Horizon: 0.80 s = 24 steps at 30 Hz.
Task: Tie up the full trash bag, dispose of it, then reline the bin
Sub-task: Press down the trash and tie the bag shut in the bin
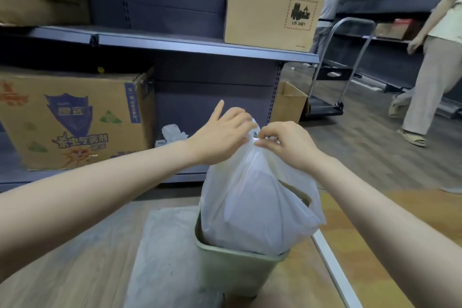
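A full white trash bag stands in a pale green bin on the wooden floor, its upper part pulled up well above the rim. My left hand and my right hand meet at the gathered top of the bag. Each pinches the bunched plastic there, fingers curled round it, with the left thumb sticking up. A flat clear bag lies on the floor left of the bin.
Dark metal shelving faces me, with a PICO carton on it and a printed cardboard box below. More white bags lie on the bottom shelf. A person walks at right near a cart.
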### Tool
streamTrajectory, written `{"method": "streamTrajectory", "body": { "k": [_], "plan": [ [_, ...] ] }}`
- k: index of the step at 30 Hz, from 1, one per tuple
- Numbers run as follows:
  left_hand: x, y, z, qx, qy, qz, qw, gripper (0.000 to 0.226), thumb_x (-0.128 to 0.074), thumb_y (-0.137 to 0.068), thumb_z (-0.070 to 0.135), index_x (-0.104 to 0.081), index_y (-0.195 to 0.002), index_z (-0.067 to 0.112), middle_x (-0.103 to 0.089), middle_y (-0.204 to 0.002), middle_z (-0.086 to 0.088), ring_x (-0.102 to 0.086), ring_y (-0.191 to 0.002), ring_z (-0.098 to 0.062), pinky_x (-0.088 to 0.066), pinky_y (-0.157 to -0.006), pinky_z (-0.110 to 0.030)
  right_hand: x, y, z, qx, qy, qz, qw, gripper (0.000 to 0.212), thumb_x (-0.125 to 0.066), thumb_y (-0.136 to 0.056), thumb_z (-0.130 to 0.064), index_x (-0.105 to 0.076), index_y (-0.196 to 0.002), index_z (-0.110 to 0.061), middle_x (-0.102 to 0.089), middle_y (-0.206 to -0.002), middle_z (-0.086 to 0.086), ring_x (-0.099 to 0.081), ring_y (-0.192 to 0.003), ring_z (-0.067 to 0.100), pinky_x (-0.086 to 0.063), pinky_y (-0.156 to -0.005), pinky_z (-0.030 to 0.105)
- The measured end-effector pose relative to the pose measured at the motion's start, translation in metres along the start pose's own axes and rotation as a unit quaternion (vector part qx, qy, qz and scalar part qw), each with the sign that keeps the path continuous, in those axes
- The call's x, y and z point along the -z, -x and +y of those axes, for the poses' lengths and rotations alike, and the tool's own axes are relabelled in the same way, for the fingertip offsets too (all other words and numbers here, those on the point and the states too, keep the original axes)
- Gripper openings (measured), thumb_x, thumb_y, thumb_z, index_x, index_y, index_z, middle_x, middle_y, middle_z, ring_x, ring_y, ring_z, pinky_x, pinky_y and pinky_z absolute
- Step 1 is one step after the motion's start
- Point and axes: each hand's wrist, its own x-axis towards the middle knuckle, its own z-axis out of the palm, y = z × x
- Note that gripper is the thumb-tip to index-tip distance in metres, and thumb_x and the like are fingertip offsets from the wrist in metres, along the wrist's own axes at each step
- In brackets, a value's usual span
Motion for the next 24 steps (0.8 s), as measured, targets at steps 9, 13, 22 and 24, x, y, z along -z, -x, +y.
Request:
{"method": "streamTrajectory", "body": {
  "k": [9, 13, 22, 24],
  "plan": [
    [0.015, -0.014, -0.002, -0.124, -0.103, 0.008, 0.987, 0.03, -0.048, -0.088, 0.027, -0.029, -0.068, 0.015, -0.019, -0.045, 0.002, -0.013, -0.034, -0.022, 0.005, -0.047, -0.014, 0.008, 0.0, 0.02, 0.045, 0.069, 0.115, 0.99, 0.046, -0.053, -0.081, -0.059, -0.053, -0.06, -0.019, -0.037, -0.044, -0.011, -0.04, -0.049, 0.018, -0.026, -0.045, 0.023],
    [0.025, -0.024, -0.018, -0.116, -0.09, 0.069, 0.987, 0.038, -0.037, -0.087, 0.03, -0.046, -0.056, 0.009, -0.035, -0.033, -0.002, -0.03, -0.021, -0.023, -0.002, -0.048, -0.01, 0.028, -0.01, 0.025, 0.032, 0.07, 0.181, 0.981, 0.051, -0.05, -0.082, -0.047, -0.029, -0.044, -0.021, -0.021, -0.036, -0.008, -0.033, -0.046, 0.021, -0.025, -0.046, 0.019],
    [-0.008, 0.032, -0.039, -0.129, -0.249, -0.201, 0.938, 0.041, -0.027, -0.097, 0.044, -0.054, -0.084, 0.015, -0.042, -0.065, 0.002, -0.052, -0.064, -0.022, -0.013, -0.046, -0.025, -0.018, 0.054, 0.059, -0.166, -0.04, 0.061, 0.983, 0.062, -0.058, -0.09, -0.031, -0.017, -0.045, -0.018, -0.024, -0.042, -0.002, -0.021, -0.048, 0.018, -0.018, -0.053, 0.03],
    [-0.004, 0.041, -0.041, -0.048, -0.196, -0.158, 0.967, 0.039, -0.036, -0.097, 0.034, -0.056, -0.075, 0.01, -0.033, -0.055, 0.003, -0.037, -0.041, -0.022, 0.002, -0.051, -0.021, -0.011, 0.056, 0.057, -0.125, -0.019, 0.039, 0.991, 0.053, -0.056, -0.083, -0.032, -0.018, -0.048, -0.018, -0.023, -0.044, -0.002, -0.018, -0.05, 0.017, -0.016, -0.051, 0.029]
  ]
}}
